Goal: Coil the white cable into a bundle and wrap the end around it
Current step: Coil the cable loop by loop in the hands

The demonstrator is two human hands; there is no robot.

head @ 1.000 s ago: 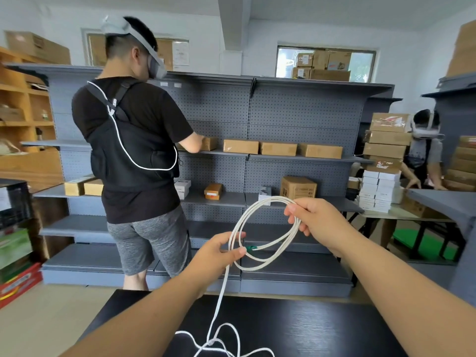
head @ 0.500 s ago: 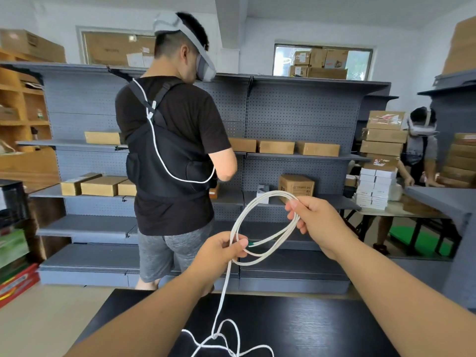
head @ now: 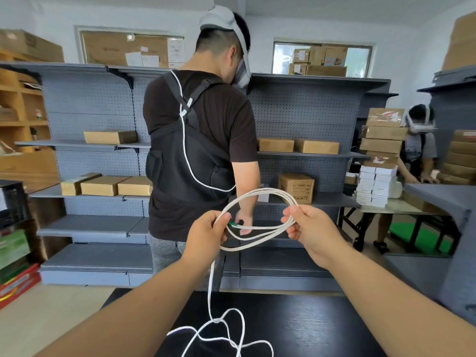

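The white cable point(head: 260, 195) forms a few loops held in the air between both hands. My left hand point(head: 206, 237) pinches the left side of the coil, beside a small green plug point(head: 232, 224). My right hand point(head: 310, 234) pinches the right side of the loops between thumb and fingers. From my left hand the loose cable tail point(head: 210, 292) drops straight down. It ends in tangled loops on the black table point(head: 296, 328).
A person in a black shirt point(head: 198, 140) stands close behind the coil, facing grey shelving point(head: 304, 112) with cardboard boxes. Another person point(head: 418, 150) works at a table to the right beside stacked boxes. A grey counter point(head: 438, 199) juts in at right.
The person in black has stepped right, now directly behind the coil. My right hand has lowered and the loops have flattened into a wider, more horizontal oval.
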